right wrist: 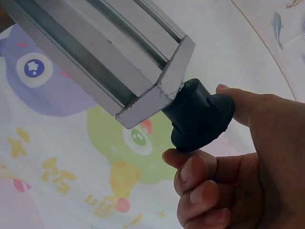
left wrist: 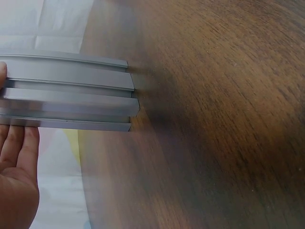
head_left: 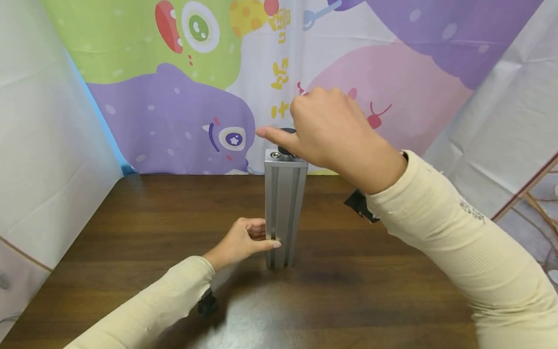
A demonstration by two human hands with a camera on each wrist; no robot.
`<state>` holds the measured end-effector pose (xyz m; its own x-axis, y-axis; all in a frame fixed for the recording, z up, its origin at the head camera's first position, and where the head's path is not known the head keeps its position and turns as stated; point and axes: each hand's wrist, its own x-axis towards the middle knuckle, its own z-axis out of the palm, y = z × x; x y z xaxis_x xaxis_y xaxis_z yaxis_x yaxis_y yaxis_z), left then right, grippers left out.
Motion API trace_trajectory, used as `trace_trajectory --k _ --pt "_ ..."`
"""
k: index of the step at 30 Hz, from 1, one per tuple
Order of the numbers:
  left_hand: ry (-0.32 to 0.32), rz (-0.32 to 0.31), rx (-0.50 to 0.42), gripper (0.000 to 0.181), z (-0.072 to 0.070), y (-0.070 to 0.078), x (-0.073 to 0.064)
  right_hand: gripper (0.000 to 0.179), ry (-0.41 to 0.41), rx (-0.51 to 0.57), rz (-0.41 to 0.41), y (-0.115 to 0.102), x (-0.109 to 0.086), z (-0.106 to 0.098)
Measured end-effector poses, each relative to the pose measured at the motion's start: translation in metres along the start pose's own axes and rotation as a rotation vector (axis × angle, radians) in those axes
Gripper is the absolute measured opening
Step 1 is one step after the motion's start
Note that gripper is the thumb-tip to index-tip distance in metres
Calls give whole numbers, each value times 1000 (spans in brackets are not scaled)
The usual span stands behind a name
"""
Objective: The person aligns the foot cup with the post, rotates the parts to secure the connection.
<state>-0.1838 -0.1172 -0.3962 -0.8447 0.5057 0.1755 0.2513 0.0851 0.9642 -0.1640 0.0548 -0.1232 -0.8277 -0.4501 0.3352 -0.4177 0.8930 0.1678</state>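
An aluminium profile (head_left: 285, 203) with long grooves stands upright on the wooden table, its lower end at the tabletop. Near its lower part, my left hand (head_left: 241, 242) grips it, thumb across the front face and fingers at the far side; some of those fingers show in the left wrist view below the aluminium profile (left wrist: 71, 100). On top is an end plate (right wrist: 157, 88) with screws, from which a black flanged foot (right wrist: 198, 117) sticks out. My right hand (head_left: 335, 131) holds this foot between thumb and curled index finger, the other fingers folded in.
The brown wooden table (head_left: 131, 291) spreads around the profile. Behind it hangs a cloth (head_left: 174, 111) with cartoon monsters, and white sheets (head_left: 48, 121) close off the sides. Black wrist mounts (head_left: 208, 303) sit under both sleeves.
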Motion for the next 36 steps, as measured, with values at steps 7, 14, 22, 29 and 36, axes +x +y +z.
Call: trace_trajectory --k 7,14,22,29,36 --pt "-3 -11 -9 31 1 1 -1 59 -152 165 -52 12 0 -8" --pt "7 -6 -1 30 0 1 -1 52 -377 294 -474 39 1 -17" --pt "0 -8 8 31 1 2 -1 50 -301 350 -573 37 5 -15" --pt "3 -6 0 31 0 1 0 49 -105 141 -184 14 8 -10" --pt "-1 -7 5 31 0 0 -1 62 -22 13 38 -1 9 -3"
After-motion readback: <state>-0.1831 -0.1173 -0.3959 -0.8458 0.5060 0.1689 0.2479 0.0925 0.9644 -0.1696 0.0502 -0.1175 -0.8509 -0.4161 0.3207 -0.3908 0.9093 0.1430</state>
